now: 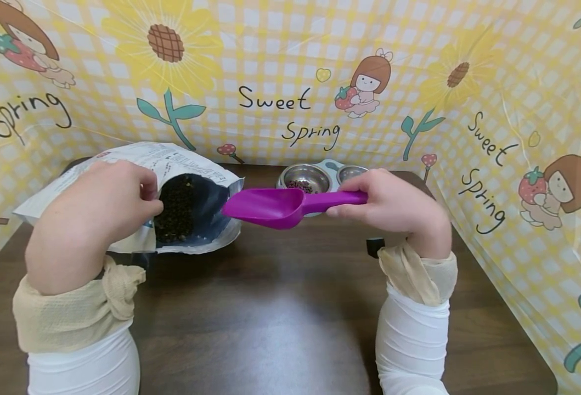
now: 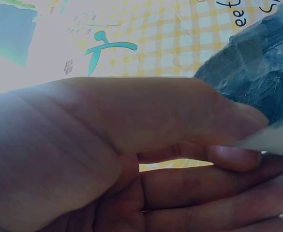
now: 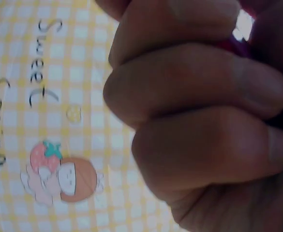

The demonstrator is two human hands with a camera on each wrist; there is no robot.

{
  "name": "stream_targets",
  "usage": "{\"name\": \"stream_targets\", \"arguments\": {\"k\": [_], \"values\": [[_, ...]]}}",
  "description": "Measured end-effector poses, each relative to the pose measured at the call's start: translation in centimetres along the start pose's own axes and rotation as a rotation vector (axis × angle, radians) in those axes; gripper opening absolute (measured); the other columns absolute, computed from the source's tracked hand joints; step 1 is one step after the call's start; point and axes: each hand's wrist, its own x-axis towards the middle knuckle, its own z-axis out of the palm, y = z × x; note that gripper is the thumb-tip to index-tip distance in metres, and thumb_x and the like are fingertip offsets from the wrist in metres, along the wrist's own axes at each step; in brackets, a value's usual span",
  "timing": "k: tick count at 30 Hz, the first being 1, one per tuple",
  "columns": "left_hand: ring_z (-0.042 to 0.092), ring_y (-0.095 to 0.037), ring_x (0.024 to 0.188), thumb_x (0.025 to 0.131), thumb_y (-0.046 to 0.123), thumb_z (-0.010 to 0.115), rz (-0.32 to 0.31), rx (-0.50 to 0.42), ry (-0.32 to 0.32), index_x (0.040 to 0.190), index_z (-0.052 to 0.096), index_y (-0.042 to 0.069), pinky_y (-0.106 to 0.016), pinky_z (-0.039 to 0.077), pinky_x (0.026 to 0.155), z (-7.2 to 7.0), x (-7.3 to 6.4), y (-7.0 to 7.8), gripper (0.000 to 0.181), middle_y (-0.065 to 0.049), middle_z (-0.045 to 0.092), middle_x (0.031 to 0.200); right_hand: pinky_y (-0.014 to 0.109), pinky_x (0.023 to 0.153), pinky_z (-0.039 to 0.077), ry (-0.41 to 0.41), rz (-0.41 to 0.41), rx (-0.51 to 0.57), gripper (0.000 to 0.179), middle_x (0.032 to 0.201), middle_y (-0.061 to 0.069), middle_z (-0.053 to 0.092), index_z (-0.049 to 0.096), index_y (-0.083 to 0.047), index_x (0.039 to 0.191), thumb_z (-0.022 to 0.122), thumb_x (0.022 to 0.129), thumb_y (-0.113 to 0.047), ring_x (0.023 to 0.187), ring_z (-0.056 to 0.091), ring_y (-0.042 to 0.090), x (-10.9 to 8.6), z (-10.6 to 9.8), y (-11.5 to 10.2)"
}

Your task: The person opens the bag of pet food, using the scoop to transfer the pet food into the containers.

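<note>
My left hand (image 1: pixel 90 206) pinches the rim of a white bag (image 1: pixel 181 156) between thumb and fingers; the left wrist view shows the thin edge caught there. The bag lies on its side, mouth facing right, with dark pellets (image 1: pixel 175 211) inside against a dark blue lining. In my right hand (image 1: pixel 394 203) is the handle of a purple scoop (image 1: pixel 270 206), held level just right of the bag's mouth. No pellets show in the scoop's hollow. Curled fingers (image 3: pixel 199 82) fill the right wrist view and hide most of the handle.
Behind the scoop stands a light blue double feeder (image 1: pixel 331 164) with two metal bowls; brown pellets (image 1: pixel 300 186) lie in the left bowl (image 1: pixel 317 176). The right bowl is partly covered by my right hand. A yellow checked cloth (image 1: pixel 265 60) surrounds the brown table (image 1: pixel 270 318).
</note>
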Motion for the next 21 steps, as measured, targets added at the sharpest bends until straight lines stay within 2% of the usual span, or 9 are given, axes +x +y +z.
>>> {"name": "stream_targets", "arguments": {"k": [7, 13, 17, 21], "values": [[0.056, -0.033, 0.08, 0.092, 0.016, 0.063, -0.001, 0.008, -0.005, 0.075, 0.065, 0.014, -0.037, 0.038, 0.066, 0.0, 0.0, 0.0, 0.017, -0.003, 0.061, 0.067, 0.031, 0.06, 0.042, -0.013, -0.039, -0.082, 0.031, 0.065, -0.004, 0.051, 0.068, -0.015, 0.083, 0.073, 0.102, -0.039, 0.059, 0.048, 0.013, 2.5, 2.3, -3.1], [0.056, -0.032, 0.079, 0.092, 0.016, 0.064, 0.001, 0.002, -0.005, 0.075, 0.065, 0.014, -0.037, 0.038, 0.065, 0.2, 0.0, 0.0, 0.017, -0.004, 0.061, 0.068, 0.029, 0.063, 0.045, 0.024, -0.086, -0.129, 0.027, 0.071, -0.002, 0.054, 0.066, -0.013, 0.089, 0.07, 0.105, -0.034, 0.063, 0.052, 0.014, 4.4, 4.7, -5.7], [0.057, -0.032, 0.078, 0.092, 0.016, 0.065, 0.004, 0.001, -0.007, 0.075, 0.065, 0.014, -0.037, 0.039, 0.065, 0.3, 0.1, 0.0, 0.017, -0.003, 0.062, 0.068, 0.029, 0.064, 0.046, 0.015, -0.081, -0.192, 0.028, 0.071, -0.003, 0.058, 0.068, -0.013, 0.088, 0.069, 0.105, -0.035, 0.067, 0.056, 0.016, 5.1, 5.9, -7.1], [0.057, -0.031, 0.076, 0.094, 0.016, 0.065, -0.004, -0.001, -0.018, 0.076, 0.065, 0.013, -0.037, 0.039, 0.064, 0.1, 0.2, -0.1, 0.018, -0.004, 0.062, 0.069, 0.027, 0.06, 0.043, 0.025, -0.077, -0.212, 0.031, 0.067, -0.004, 0.055, 0.065, -0.014, 0.082, 0.069, 0.105, -0.034, 0.062, 0.055, 0.014, 5.9, 6.7, -8.5]]}}
